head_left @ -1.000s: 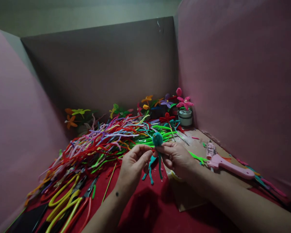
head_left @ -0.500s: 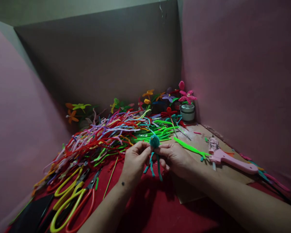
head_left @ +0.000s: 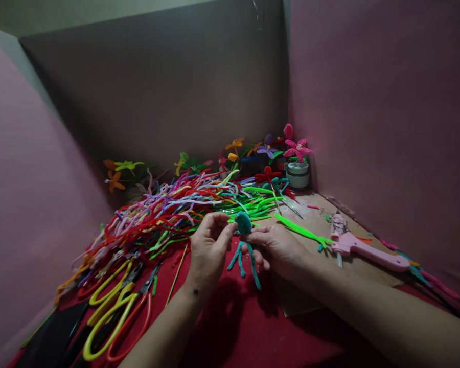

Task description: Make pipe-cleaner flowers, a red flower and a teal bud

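A teal pipe-cleaner piece (head_left: 244,223) has a rounded, fuzzy head on top and several loose teal strands dangling below. My right hand (head_left: 281,248) pinches it just under the head, between thumb and forefinger. At the head's left side, the thumb and forefinger of my left hand (head_left: 210,248) are closed on its edge; the exact contact is small and partly hidden. Both hands are held above the red table surface (head_left: 230,337). Behind them spreads a big heap of multicoloured pipe cleaners (head_left: 168,204), with bright green ones (head_left: 260,204) nearest the piece.
Scissors with yellow and red handles (head_left: 111,327) lie at the front left. A pink glue gun (head_left: 371,250) rests on a cardboard sheet (head_left: 302,301) to the right, beside a green pipe-cleaner leaf (head_left: 299,228). Finished flowers, one pink (head_left: 298,149) in a pale pot (head_left: 297,176), line the back.
My left hand has shifted slightly left and up, from below the teal head to its side edge. My right hand keeps its pinch. The strands hang a little more spread.
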The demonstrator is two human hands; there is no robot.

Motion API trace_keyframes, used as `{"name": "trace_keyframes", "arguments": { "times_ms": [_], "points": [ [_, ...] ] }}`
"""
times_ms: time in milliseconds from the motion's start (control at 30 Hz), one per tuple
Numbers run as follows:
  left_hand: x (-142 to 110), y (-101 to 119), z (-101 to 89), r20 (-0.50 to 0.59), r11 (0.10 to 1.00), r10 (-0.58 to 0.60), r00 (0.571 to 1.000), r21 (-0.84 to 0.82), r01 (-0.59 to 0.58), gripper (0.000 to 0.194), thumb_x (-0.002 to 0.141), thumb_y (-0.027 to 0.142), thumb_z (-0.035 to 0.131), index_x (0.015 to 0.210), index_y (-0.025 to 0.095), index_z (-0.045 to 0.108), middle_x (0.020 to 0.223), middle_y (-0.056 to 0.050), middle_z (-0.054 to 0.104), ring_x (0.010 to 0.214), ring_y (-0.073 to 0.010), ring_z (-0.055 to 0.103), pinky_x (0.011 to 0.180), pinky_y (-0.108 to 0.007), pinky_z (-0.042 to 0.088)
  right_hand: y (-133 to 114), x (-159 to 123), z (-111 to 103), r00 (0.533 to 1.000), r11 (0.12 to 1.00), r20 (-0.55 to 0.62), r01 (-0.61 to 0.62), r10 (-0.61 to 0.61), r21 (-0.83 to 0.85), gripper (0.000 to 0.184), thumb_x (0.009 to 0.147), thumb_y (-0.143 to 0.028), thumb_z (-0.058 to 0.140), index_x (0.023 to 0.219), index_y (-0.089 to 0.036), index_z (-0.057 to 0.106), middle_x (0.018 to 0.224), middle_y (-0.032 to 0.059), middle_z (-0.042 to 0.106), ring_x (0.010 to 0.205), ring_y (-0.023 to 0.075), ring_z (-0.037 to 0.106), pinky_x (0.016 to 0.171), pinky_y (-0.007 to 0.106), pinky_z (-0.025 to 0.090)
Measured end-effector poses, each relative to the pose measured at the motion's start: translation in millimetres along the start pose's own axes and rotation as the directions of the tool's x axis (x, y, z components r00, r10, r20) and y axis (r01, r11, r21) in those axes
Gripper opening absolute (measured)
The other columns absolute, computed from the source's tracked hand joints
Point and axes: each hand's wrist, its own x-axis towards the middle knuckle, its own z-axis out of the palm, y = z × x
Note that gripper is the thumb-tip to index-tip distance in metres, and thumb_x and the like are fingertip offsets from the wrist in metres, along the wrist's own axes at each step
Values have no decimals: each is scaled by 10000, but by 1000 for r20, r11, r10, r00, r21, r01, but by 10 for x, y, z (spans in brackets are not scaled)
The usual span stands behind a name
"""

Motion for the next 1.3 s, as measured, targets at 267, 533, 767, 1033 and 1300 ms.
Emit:
{"name": "trace_keyframes", "arguments": {
  "times_ms": [267, 533, 767, 1033, 1300],
  "points": [
    [-12, -83, -81, 65, 799, 434, 899, 434, -417, 27, 796, 209, 573, 799, 188, 557, 731, 6, 554, 651, -108, 534, 626, -226, 444, -15, -81, 81, 999, 998, -41, -3, 0, -61, 172, 674, -269, 642, 609, -122, 580, 465, -17, 599, 267, 47, 437, 241, 140, 291],
    [-38, -76, -69, 155, 613, 555, 817, 587, -528, 65, 828, 172, 511, 773, 181, 544, 701, -1, 549, 615, -105, 541, 574, -215, 432, 2, -110, 113, 1000, 994, -28, -1, -2, -113, 198, 695, -286, 610, 576, -132, 572, 366, -27, 533, 265, 52, 419, 261, 140, 294],
    [-30, -53, -77, 112, 626, 558, 822, 594, -506, 41, 818, 205, 553, 818, 184, 517, 714, 15, 520, 591, -94, 513, 560, -207, 429, 24, -79, 65, 1000, 998, 3, -1, 1, -58, 187, 678, -286, 634, 621, -111, 600, 372, -22, 538, 260, 56, 419, 254, 143, 278],
    [-20, -82, -100, 209, 471, 639, 740, 655, -591, 30, 835, 152, 524, 815, 174, 526, 719, 1, 535, 640, -97, 528, 589, -197, 417, 6, -110, 103, 1000, 998, -15, -7, 6, -65, 210, 692, -301, 637, 600, -124, 571, 382, -28, 541, 267, 47, 423, 264, 140, 288],
    [-54, -103, -106, 240, 431, 636, 733, 677, -596, 21, 838, 163, 524, 818, 160, 529, 716, -7, 551, 610, -93, 541, 543, -188, 410, 26, -100, 85, 1000, 998, 19, 18, -17, -67, 208, 689, -307, 629, 628, -112, 589, 389, -29, 540, 276, 54, 429, 268, 149, 288]
  ]
}}
